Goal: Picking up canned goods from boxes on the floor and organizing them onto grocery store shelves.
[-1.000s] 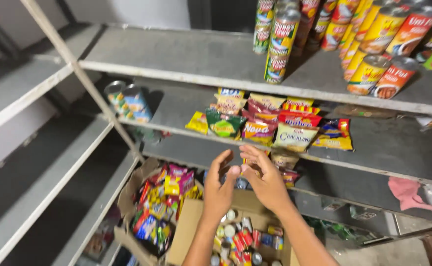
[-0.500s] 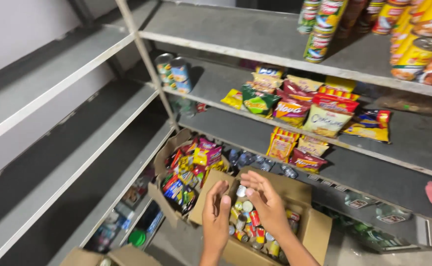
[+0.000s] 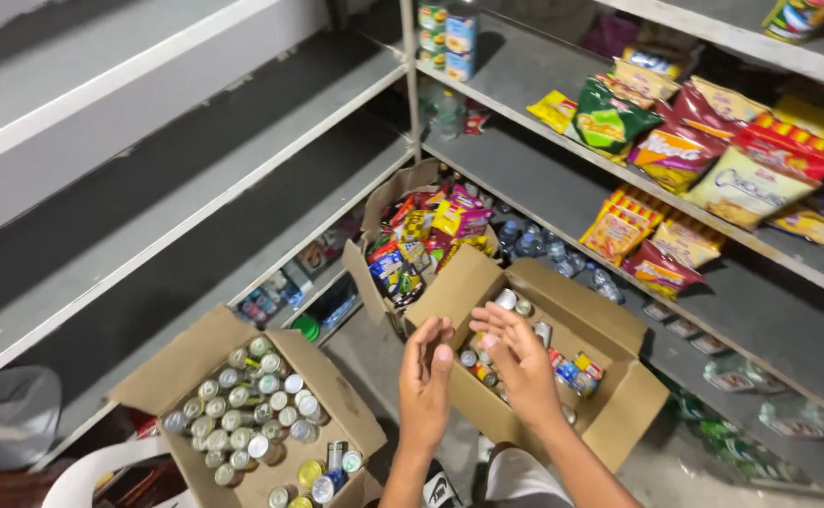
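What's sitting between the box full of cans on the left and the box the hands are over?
In the head view, only bare concrete floor separates the can-filled box from the open cardboard box under the left hand and right hand.

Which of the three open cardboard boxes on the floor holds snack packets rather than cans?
The far box, at the foot of the shelf post: colourful snack packets fill it. The box under the hands and the near-left box both hold cans.

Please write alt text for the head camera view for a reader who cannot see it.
A person's empty left hand and right hand hover, open, above an open cardboard box of small cans on the floor. Nearby are a box of cans, a box of snack packets and grey shelves holding snack bags.
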